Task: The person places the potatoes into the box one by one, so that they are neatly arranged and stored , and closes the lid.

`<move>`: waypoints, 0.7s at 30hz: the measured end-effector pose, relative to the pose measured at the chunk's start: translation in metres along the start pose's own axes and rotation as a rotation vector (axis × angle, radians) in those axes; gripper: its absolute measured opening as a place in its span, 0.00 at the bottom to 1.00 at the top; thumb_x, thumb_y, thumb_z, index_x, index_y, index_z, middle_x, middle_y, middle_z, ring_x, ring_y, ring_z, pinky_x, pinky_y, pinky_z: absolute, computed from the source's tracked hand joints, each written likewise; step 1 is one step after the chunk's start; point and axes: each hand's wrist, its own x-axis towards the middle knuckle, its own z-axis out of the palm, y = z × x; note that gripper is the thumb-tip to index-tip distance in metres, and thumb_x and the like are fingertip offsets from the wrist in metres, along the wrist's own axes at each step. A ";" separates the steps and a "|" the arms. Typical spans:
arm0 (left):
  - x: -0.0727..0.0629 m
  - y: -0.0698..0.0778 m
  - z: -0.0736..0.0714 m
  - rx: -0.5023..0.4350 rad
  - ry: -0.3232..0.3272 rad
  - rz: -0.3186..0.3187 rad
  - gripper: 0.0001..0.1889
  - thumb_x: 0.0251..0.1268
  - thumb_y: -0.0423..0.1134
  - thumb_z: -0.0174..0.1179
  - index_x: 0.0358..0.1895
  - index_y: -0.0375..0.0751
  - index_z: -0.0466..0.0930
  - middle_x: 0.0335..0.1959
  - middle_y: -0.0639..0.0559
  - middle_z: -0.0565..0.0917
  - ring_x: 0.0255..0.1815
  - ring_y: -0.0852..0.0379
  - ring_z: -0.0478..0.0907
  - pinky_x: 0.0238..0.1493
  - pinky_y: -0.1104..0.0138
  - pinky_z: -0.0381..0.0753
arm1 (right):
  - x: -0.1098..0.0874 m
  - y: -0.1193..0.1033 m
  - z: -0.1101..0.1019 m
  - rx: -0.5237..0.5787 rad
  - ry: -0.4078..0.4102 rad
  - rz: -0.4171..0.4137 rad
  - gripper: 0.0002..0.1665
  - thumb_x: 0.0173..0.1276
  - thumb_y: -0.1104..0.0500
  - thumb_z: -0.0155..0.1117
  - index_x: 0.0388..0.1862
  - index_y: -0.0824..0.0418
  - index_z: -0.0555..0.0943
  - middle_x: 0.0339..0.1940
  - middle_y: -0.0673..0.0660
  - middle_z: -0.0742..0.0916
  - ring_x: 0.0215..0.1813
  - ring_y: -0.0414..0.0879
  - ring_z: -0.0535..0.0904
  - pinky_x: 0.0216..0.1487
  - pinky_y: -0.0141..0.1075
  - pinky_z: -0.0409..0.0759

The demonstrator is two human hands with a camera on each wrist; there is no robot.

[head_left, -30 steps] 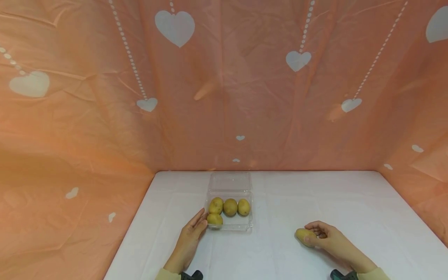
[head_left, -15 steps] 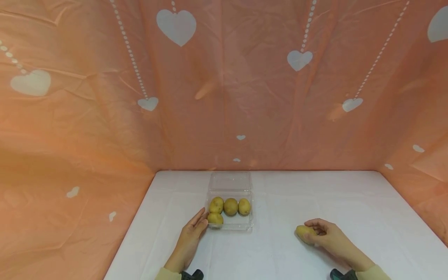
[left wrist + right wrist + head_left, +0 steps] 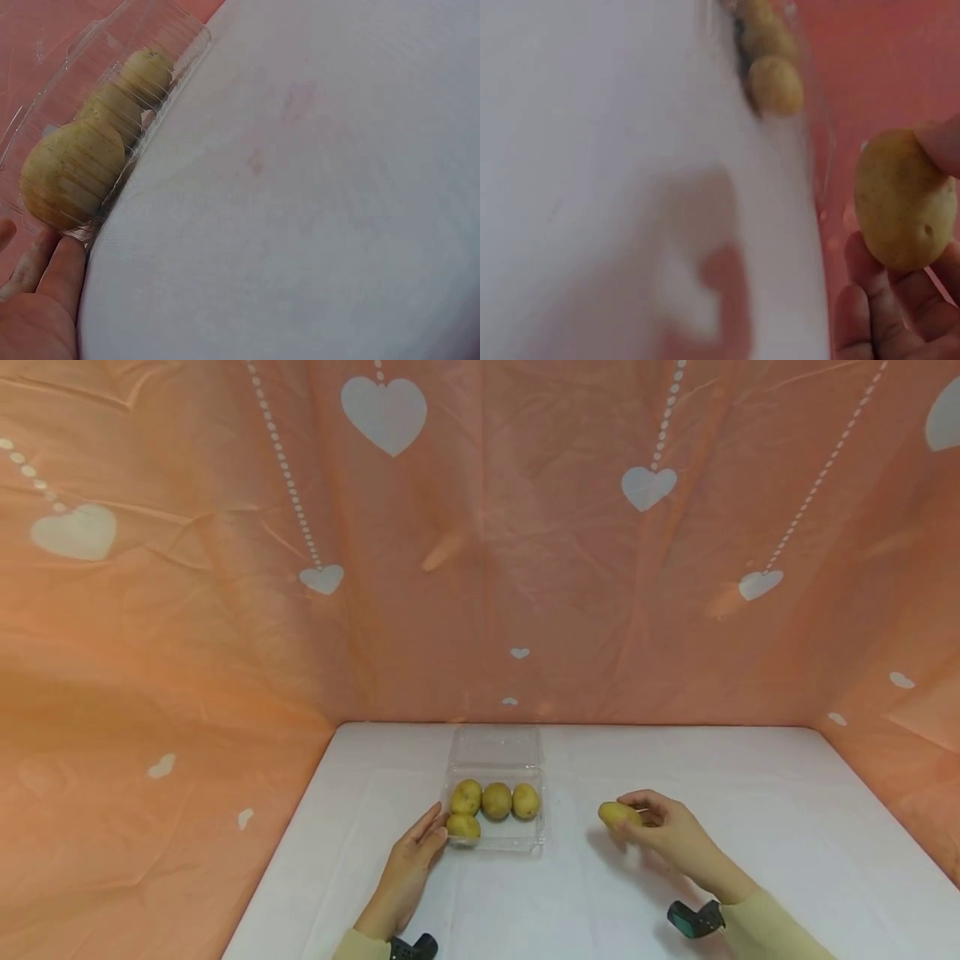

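Observation:
In my right hand (image 3: 671,839) I hold a yellow potato (image 3: 617,815), pinched between thumb and fingers above the white table; the right wrist view shows the same potato (image 3: 904,199) off the surface. A clear plastic clamshell box (image 3: 517,843) stands with its lid raised at the back. Inside it, three potatoes (image 3: 497,801) form a back row and one more potato (image 3: 463,827) lies at the front left. My left hand (image 3: 408,868) rests against the box's left side, fingers mostly straight. The left wrist view shows those fingers (image 3: 61,277) touching the box wall.
The box's transparent lid (image 3: 496,747) leans back toward the far table edge. A white cloth covers the table (image 3: 735,777). Orange curtain (image 3: 570,568) with white hearts closes off the back and both sides. A dark wrist device (image 3: 695,919) sits on my right wrist.
My right hand has lifted the potato off the table and carried it left and forward, toward the box. My left hand has stayed at the box's side.

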 end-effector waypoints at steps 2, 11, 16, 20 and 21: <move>0.000 0.000 0.000 -0.004 0.001 0.000 0.32 0.73 0.42 0.54 0.75 0.38 0.54 0.73 0.37 0.60 0.74 0.46 0.55 0.68 0.64 0.64 | 0.006 -0.005 0.007 0.015 0.012 -0.031 0.27 0.61 0.54 0.72 0.55 0.64 0.77 0.48 0.59 0.85 0.46 0.46 0.81 0.42 0.31 0.81; 0.000 0.000 0.001 -0.007 0.001 0.004 0.33 0.73 0.43 0.54 0.75 0.37 0.54 0.73 0.37 0.61 0.74 0.47 0.55 0.69 0.62 0.63 | 0.025 -0.025 0.038 0.061 0.004 -0.083 0.25 0.59 0.55 0.74 0.50 0.67 0.77 0.45 0.59 0.84 0.43 0.48 0.80 0.41 0.31 0.81; 0.000 0.000 0.000 -0.009 -0.001 0.002 0.33 0.73 0.43 0.55 0.75 0.38 0.54 0.73 0.37 0.61 0.73 0.47 0.55 0.69 0.62 0.63 | 0.034 -0.033 0.056 0.040 0.008 -0.138 0.24 0.58 0.57 0.75 0.48 0.66 0.78 0.43 0.57 0.84 0.41 0.46 0.80 0.41 0.32 0.81; 0.000 0.000 0.000 -0.005 -0.001 -0.001 0.32 0.74 0.42 0.54 0.75 0.37 0.54 0.73 0.37 0.61 0.73 0.47 0.55 0.69 0.62 0.63 | 0.039 -0.040 0.072 0.001 0.008 -0.187 0.22 0.57 0.55 0.76 0.47 0.63 0.79 0.42 0.54 0.84 0.42 0.46 0.81 0.45 0.38 0.81; 0.000 0.001 0.000 -0.005 0.000 -0.002 0.32 0.74 0.41 0.53 0.75 0.37 0.54 0.73 0.37 0.61 0.73 0.47 0.55 0.69 0.62 0.63 | 0.040 -0.042 0.077 -0.010 0.004 -0.193 0.22 0.56 0.55 0.76 0.46 0.62 0.79 0.42 0.53 0.84 0.42 0.46 0.81 0.46 0.40 0.81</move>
